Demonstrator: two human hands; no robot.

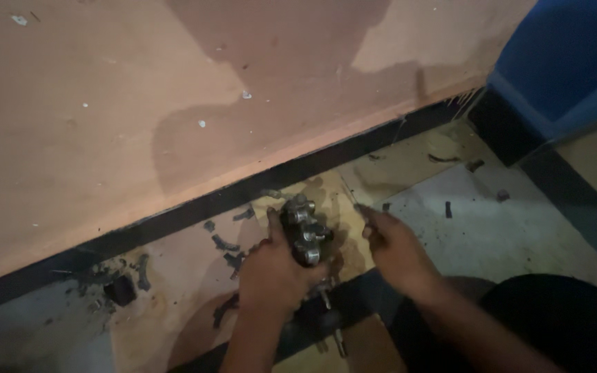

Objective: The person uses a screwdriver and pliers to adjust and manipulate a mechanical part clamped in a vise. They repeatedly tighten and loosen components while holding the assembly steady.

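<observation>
My left hand (pixel 271 273) grips a greasy metal machine part (pixel 304 231) with several round silver fittings, holding it upright over a stained cardboard sheet (pixel 174 276) on the floor. My right hand (pixel 392 245) is just right of the part, fingers pinched together around what looks like a thin tool pointing toward it; the tool is too dark to make out. More dark metal pieces (pixel 326 321) lie below the part, near my wrists.
A pinkish wall (pixel 174 90) with a black skirting strip (pixel 243 193) runs across the back. Small dark scraps (pixel 226 243) litter the cardboard and the pale floor (pixel 492 228). A blue object (pixel 561 55) stands at the right. My dark-clothed knee (pixel 561 318) is bottom right.
</observation>
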